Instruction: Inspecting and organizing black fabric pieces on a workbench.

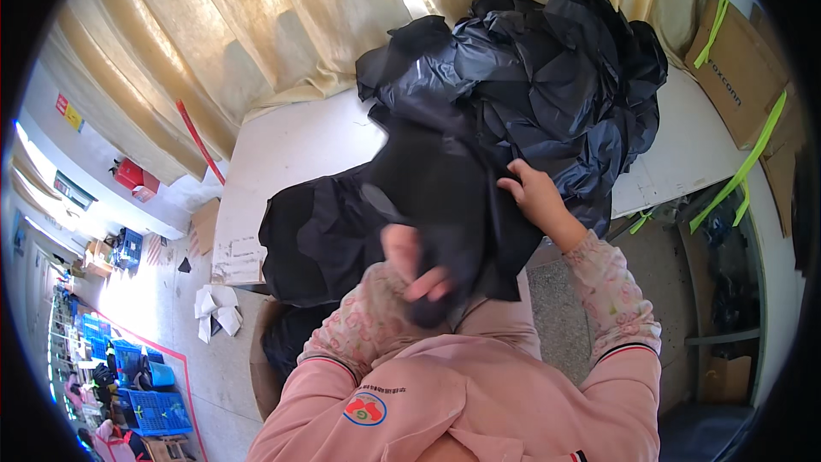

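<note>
A black fabric piece (432, 180), blurred by motion in places, hangs in front of my body at the near edge of the table. My right hand (534, 197) pinches its right side between thumb and fingers. At its lower left is my left hand (415, 265), smeared by movement, its fingers curled round the dark cloth. Another black fabric piece (312, 231) lies flat on the table's left part, partly over the near edge. Beyond my hands rises a large heap of crumpled, shiny black fabric pieces (547, 77).
The white table (299, 133) backs onto beige curtains (291, 17). Flattened cardboard boxes (735, 68) with bright green straps stand at the right. Below the table's left end, a brown container (267, 342) holds dark cloth. White scraps (218, 312) and blue crates (158, 411) are on the left floor.
</note>
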A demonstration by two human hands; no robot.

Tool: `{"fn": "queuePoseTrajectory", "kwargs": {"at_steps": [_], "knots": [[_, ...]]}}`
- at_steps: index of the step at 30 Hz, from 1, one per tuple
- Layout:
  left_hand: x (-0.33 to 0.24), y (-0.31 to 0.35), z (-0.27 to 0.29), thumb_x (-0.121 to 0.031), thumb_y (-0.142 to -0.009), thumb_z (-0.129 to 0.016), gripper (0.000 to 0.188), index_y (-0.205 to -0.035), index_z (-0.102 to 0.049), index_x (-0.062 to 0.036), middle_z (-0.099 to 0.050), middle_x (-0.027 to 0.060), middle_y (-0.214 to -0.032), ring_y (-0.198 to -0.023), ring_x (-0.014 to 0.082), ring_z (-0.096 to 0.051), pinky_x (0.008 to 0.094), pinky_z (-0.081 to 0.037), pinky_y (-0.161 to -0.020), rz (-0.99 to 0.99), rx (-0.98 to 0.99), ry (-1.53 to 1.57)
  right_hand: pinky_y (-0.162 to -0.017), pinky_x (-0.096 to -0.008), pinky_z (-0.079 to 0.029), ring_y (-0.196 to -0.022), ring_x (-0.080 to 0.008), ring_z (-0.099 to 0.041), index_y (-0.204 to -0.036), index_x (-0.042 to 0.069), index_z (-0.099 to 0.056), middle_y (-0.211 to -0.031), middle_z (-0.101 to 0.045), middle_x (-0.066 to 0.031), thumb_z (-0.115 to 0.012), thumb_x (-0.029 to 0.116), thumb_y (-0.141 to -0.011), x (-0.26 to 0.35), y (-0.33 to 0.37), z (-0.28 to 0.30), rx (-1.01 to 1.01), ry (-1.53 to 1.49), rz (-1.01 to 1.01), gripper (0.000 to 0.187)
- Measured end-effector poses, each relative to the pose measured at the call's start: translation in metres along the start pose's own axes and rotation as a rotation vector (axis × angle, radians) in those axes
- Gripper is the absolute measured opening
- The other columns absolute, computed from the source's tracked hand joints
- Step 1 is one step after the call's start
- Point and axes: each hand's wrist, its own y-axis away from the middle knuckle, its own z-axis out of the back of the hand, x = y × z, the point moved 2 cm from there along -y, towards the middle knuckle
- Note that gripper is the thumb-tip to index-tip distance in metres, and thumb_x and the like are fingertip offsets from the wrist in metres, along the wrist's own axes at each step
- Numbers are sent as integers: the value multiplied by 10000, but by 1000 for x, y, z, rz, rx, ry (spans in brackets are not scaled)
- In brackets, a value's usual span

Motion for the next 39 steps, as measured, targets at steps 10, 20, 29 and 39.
{"fn": "queuePoseTrajectory", "kwargs": {"at_steps": [10, 20, 29, 39], "knots": [[-168, 72, 29, -322, -1035, -546, 372, -1251, -604, -25, -672, 59, -1162, -1048, 169, -635, 326, -502, -910, -123, -971, -1026, -838, -259, -528, -930, -111, -663, -1185, 38, -622, -1045, -691, -30, -632, 196, -984, -9, -16, 130, 132, -1192, -249, 256], [-82, 85, 190, -225, -1038, -505, 286, -1228, -599, -34, -678, 92, -1183, -1020, 230, -675, 409, -543, -908, 132, -1049, -374, -369, -264, -342, -554, -153, -618, -1428, -69, -408, -901, -649, -150, -809, 295, -790, 255, -26, 131, 476, -1063, 165, 837], [-7, 118, 142, -229, -1047, -476, 290, -1228, -582, -28, -646, 87, -1081, -867, 189, -646, 353, -530, -791, 246, -578, 32, -500, -356, -475, -622, -219, -661, -1402, -37, -407, -899, -658, -165, -810, 177, -797, 336, -56, 68, 592, -1339, 213, 757], [-183, 215, 69, -233, -1058, -444, 296, -1227, -563, -21, -610, 82, -968, -697, 144, -614, 290, -516, -661, -218, -623, -119, -498, -346, -508, -591, -198, -635, -1315, -110, -465, -844, -629, -154, -797, 70, -791, 310, -106, 80, 356, -1525, 164, 646]]}}
